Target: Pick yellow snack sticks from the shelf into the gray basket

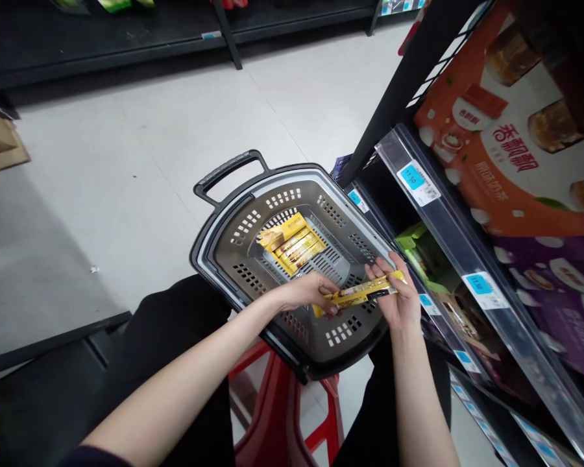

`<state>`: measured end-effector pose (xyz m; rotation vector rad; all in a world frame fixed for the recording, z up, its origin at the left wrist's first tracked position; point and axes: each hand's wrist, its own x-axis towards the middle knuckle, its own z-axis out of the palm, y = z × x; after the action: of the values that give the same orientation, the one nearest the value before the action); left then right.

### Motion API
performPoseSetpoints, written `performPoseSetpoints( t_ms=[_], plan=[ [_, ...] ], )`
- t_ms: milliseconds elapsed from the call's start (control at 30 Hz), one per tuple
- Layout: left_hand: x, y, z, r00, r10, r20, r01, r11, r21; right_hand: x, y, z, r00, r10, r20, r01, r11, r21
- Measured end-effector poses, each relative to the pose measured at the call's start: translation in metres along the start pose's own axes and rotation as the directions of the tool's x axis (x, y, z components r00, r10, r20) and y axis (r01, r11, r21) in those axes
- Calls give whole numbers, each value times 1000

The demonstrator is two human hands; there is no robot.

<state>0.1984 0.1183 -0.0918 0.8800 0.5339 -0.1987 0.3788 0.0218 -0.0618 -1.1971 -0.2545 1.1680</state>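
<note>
A slim yellow packet point(360, 295) is stretched between my two hands above the right part of a grey shopping basket point(228, 259). My left hand point(314, 292) pinches its left end, while my right hand point(394, 295) grips the other end with thumb and fingers. Inside the basket lies a yellow box point(292, 224), its front showing several slim yellow sticks. The basket's black handle point(231, 172) is folded out at the far side. Printing on the packet is too small to read.
A red plastic stool point(272, 415) is under the basket, between my legs. On the right stand shelves with price tags point(418, 183) and orange milk tea cartons point(467, 130). A black shelf point(102, 55) runs along the back; a cardboard box point(0, 139) is at the left.
</note>
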Motion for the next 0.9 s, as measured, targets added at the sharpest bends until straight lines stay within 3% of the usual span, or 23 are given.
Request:
performPoseSetpoints(
  t_ms=[167,367,467,533,700,900],
  plan=[
    [0,1,3,1000,15,2,-15,999,-28,1,-1,0,1000,3,-5,-3,1000,-7],
    [-2,4,-2,999,48,-2,-46,934,-355,2,-6,-3,1000,12,1,-12,998,-67],
    [-6,6,-9,999,40,-26,-47,893,-448,2,-7,-2,998,47,50,-42,995,-87],
    [-8,8,-12,999,40,0,-35,875,-482,3,-5,-1,998,53,22,-50,990,-132],
    [-5,6,-10,999,31,12,-25,925,-379,9,4,-6,985,-52,-167,1,956,-293],
    [5,-2,-7,997,41,-67,-48,993,-107,12,11,-14,964,-113,-239,22,936,-353]
  ],
)
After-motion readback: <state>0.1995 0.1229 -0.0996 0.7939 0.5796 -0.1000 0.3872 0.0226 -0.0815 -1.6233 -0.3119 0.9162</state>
